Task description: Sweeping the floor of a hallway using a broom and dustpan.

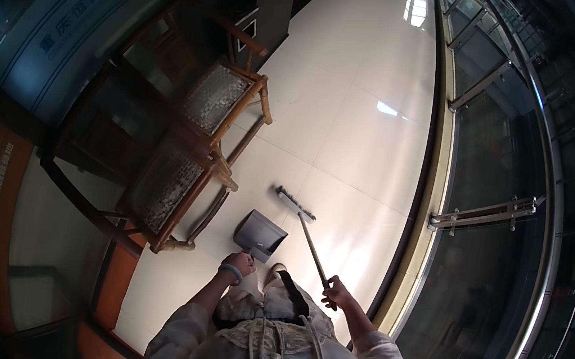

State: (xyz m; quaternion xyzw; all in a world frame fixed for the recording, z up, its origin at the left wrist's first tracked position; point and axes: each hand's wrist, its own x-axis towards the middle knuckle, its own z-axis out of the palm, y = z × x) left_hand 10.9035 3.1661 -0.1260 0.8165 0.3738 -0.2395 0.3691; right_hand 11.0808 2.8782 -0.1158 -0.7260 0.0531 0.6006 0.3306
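Note:
My left hand (240,265), a pale band on its wrist, grips the handle of a grey dustpan (260,235) that rests on the glossy white tiled floor (354,116) just ahead of my feet. My right hand (335,292) is closed around the lower end of a long broom handle (312,248). The broom's narrow head (294,204) lies on the tiles a little beyond the dustpan, to its right. My pale sleeves and apron fill the lower edge.
Two wooden chairs with woven seats (190,145) stand along the wall on the left. A glass balustrade with a metal handrail (544,213) curves down the right side. The tiled corridor runs away ahead.

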